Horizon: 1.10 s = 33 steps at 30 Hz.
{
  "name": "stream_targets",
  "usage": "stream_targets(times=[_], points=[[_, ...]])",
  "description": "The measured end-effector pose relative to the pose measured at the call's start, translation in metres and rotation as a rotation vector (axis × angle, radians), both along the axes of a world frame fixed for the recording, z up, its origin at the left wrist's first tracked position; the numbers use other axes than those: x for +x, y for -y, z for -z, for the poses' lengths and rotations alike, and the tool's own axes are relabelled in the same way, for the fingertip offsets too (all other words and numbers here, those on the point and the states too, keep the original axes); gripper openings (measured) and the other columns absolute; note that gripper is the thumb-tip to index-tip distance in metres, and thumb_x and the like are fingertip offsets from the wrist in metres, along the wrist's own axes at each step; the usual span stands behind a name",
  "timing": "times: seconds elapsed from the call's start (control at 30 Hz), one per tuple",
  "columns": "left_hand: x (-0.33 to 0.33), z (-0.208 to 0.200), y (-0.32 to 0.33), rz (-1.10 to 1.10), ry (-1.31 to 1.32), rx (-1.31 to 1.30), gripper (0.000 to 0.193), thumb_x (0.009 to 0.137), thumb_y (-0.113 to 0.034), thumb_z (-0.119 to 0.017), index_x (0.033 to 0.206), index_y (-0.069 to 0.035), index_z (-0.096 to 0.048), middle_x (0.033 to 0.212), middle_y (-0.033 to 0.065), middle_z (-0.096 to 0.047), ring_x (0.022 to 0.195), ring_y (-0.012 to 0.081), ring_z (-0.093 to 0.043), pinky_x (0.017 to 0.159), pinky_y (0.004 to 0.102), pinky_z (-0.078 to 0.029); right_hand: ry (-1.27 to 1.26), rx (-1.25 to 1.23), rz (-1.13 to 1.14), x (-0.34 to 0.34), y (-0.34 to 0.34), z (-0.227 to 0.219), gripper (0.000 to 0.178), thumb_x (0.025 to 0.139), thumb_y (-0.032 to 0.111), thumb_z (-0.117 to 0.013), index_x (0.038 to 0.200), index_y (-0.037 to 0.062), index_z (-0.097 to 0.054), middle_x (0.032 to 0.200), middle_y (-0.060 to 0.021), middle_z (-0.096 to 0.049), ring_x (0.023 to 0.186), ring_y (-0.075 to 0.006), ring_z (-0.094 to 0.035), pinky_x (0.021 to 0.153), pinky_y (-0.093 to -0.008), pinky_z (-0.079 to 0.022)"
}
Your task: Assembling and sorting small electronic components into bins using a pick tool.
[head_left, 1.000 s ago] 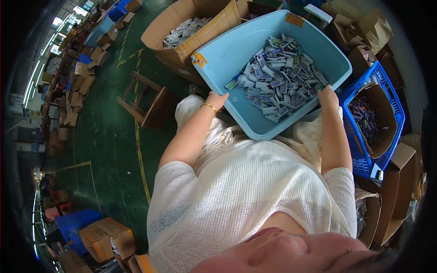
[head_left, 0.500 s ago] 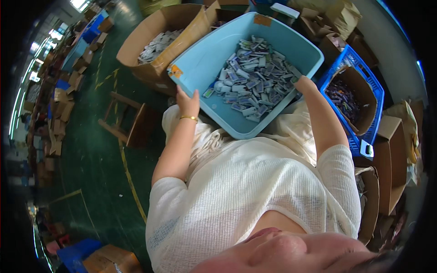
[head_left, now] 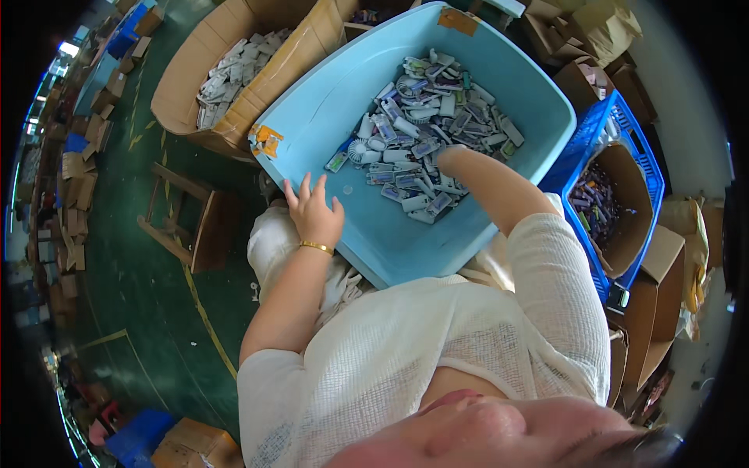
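A big light-blue plastic tub (head_left: 312,117) rests on my lap, tilted toward me. It holds a heap of small white, grey and blue gadgets (head_left: 425,125), some shaped like little round fans. My left hand (head_left: 314,209), a gold bracelet on its wrist, lies flat on the tub's near left wall with the fingers spread. My right hand (head_left: 451,156) reaches into the heap from the right. Its fingers are buried among the gadgets, so what they grip is hidden.
A long cardboard box (head_left: 187,93) with similar gadgets stands beyond the tub on the left. A blue crate (head_left: 624,129) with a carton of small dark items sits at my right. A wooden stool (head_left: 191,226) stands on the green floor at left, with more cartons around.
The tub has come nearer and fills more of the view. My right hand left the tub's right rim and went into the heap. My left hand shifted onto the inner wall.
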State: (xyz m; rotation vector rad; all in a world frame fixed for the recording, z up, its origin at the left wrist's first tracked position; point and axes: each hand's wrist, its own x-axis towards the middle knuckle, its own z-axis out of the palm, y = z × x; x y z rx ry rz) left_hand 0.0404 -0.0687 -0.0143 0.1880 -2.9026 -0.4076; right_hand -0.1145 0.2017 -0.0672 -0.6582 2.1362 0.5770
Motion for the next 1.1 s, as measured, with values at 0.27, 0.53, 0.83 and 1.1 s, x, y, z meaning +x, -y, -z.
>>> stream_targets(times=[0.27, 0.53, 0.83, 1.1], points=[[-0.011, -0.004, 0.000, 0.087, -0.047, 0.116, 0.033, 0.067, -0.007, -0.057, 0.101, -0.008, -0.061, 0.117, 0.0115, -0.050, 0.122, 0.0417, -0.026, 0.100, 0.0465, -0.025, 0.100, -0.033, -0.138, 0.016, 0.001, 0.130, 0.028, 0.082, 0.016, -0.051, 0.108, 0.0095, -0.061, 0.108, -0.0100, -0.059, 0.096, -0.0256, -0.058, 0.075, -0.0384, -0.046], [-0.012, -0.001, 0.005, 0.089, -0.070, 0.103, 0.031, 0.067, -0.005, -0.057, 0.098, -0.008, -0.062, 0.116, 0.0116, -0.051, 0.121, 0.0417, -0.028, 0.100, 0.0458, -0.026, 0.113, -0.083, -0.037, 0.005, 0.010, 0.114, 0.028, 0.079, 0.014, -0.053, 0.105, 0.0091, -0.062, 0.106, -0.0108, -0.060, 0.096, -0.0245, -0.058, 0.075, -0.0375, -0.047], [-0.008, -0.004, -0.007, 0.033, -0.024, -0.117, 0.052, 0.072, -0.026, -0.062, 0.117, -0.006, -0.048, 0.129, 0.0177, -0.038, 0.126, 0.0375, -0.023, 0.101, 0.0526, -0.018, 0.256, -0.770, 0.620, -0.021, 0.051, -0.009, 0.024, 0.073, 0.028, -0.061, 0.068, 0.0046, -0.065, 0.058, -0.0059, -0.058, 0.042, -0.0151, -0.051, 0.045, -0.0299, -0.042], [0.013, -0.016, -0.062, 0.499, 0.046, 0.939, 0.063, 0.079, -0.012, -0.059, 0.131, 0.000, -0.026, 0.121, 0.0136, -0.043, 0.094, 0.0212, -0.055, 0.076, 0.0320, -0.048, 0.522, -1.450, 1.170, 0.095, 0.036, -0.142, 0.027, 0.081, 0.027, -0.059, 0.082, 0.0006, -0.065, 0.068, -0.0031, -0.056, 0.048, -0.0085, -0.041, 0.046, -0.0239, -0.037]])
